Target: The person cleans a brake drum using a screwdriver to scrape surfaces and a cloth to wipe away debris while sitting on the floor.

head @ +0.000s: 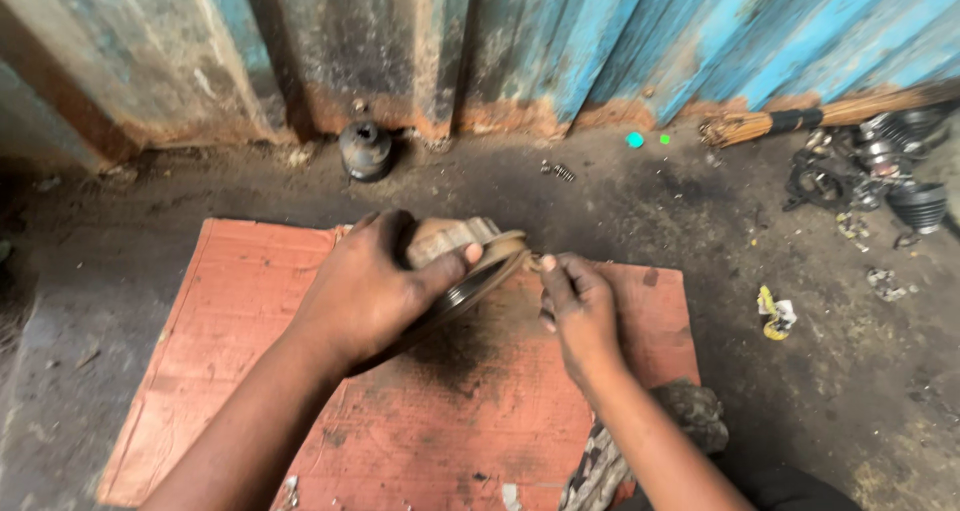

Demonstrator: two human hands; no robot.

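Your left hand [365,291] clamps over the round metal part [470,266], tilting it on edge above the red board [240,371], likely to steady it. Your right hand [578,311] pinches closed at its rim; what it grips is too small to tell. The board lies on a grimy floor [700,211] by a rusted blue wall [640,31], with a black cup [365,149] and loose parts [880,166] nearby.
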